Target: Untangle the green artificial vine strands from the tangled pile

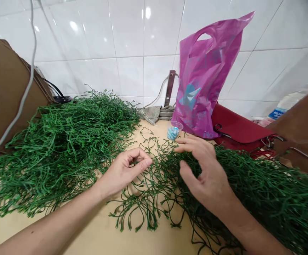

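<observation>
My left hand (129,168) is over the middle of the table, thumb and forefinger pinched together. A bit of dark green shows inside the pinch, seemingly a thin green strand; most of it is hidden by the fingers. My right hand (205,170) hovers by the right-hand heap, thumb and fingers apart, with nothing seen in it. Between and below the hands lie loose green strands (150,212), thin and cord-like with small forked tips, some bent into loops. A big heap of green strands (71,141) spreads on the left, and another heap (273,187) on the right.
Against the white tiled wall (130,32) stands a purple plastic bag (204,78). Before it sits a small clear cup with blue-and-white contents (172,132). A red bag (239,124) lies behind the right heap. Cardboard boxes (5,81) and a hanging white cable (28,85) flank the left.
</observation>
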Tool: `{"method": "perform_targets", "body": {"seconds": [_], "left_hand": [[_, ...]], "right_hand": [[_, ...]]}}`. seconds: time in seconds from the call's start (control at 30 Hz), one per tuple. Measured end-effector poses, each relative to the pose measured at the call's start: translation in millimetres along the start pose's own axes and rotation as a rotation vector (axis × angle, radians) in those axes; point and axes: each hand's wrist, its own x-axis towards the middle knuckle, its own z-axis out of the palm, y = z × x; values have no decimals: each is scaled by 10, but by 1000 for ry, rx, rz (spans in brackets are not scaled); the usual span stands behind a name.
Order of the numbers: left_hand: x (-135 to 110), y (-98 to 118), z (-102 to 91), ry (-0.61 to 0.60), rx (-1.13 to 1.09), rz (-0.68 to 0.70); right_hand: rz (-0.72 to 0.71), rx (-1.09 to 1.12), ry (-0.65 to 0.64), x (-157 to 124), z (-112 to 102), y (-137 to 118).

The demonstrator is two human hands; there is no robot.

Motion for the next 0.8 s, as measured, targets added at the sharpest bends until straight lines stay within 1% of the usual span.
{"method": "perform_targets", "body": {"seconds": [0.07, 0.1, 0.17, 0.23, 0.33, 0.43, 0.53, 0.6, 0.67, 0.73, 0.8], "left_hand": [[-17, -9, 35, -31, 22, 13], [-25, -12, 49, -45, 39, 17], [-38, -17, 66, -64, 77, 26], [-43, -24, 66, -68, 113, 34], [-40, -40, 44, -72, 163, 59], [-30, -51, 32, -94, 208, 80], [-26, -40, 44, -109, 235, 98], [-35, -12, 48, -110, 216, 103], [-48, 29, 38, -105, 163, 105], [-53, 68, 20, -82, 90, 99], [-42, 86, 3, -28, 22, 71]], "right_hand": [[-16, 59, -98, -54, 85, -129], [-5, 80, -126, -83, 130, -168], [24, 112, -133, -137, 213, -187], [39, 128, -107, -171, 266, -152], [27, 103, -102, -178, 277, -84], [-19, 26, -132, -159, 252, -80], [-128, -145, -144, -138, 228, -88], [-187, -265, -160, -111, 185, -28], [-174, -335, -145, -68, 97, 100], [-97, -371, -60, -18, -19, 249], [-23, -433, -5, 17, -111, 343]]}}
